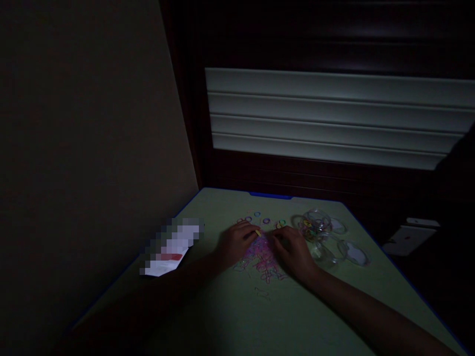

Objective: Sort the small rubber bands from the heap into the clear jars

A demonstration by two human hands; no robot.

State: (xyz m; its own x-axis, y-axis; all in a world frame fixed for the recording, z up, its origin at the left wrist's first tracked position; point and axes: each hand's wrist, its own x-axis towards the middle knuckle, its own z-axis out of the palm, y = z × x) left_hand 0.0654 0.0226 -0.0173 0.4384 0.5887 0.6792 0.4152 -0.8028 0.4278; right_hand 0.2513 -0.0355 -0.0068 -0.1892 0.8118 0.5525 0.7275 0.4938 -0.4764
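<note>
Nearest the camera, two bare forearms reach forward across a pale green table with a blue edge (pixel 230 316), the lower part of it lost in shadow. The left hand (pixel 234 243) lies palm down on the tabletop with its fingers curled loosely, and its fingertips meet a small yellow piece (pixel 258 232) at the near edge of the pile; the scene is so dim that it is hard to say whether that piece is pinched or only touched. The right hand (pixel 293 249) rests just beside it, fingers bent and close together, lying on the same pile.

Between and under both hands sits a loose heap of small pink and purple rubber bands (pixel 261 259), spreading a little toward the camera (a few strays lie apart on the green surface below it). To the left of the left wrist, at the table's edge, lies a white paper packet with a red strip (pixel 172 249).

Just beyond the hands, a few single coloured loops (pixel 265 220) are scattered on the table. To the right of them stand clear round plastic containers (pixel 317 225), some holding coloured bits, with their flat clear round lids (pixel 356 255) laid nearby.

Farther back rises a dark wooden frame holding pale horizontal slats (pixel 326 118).
</note>
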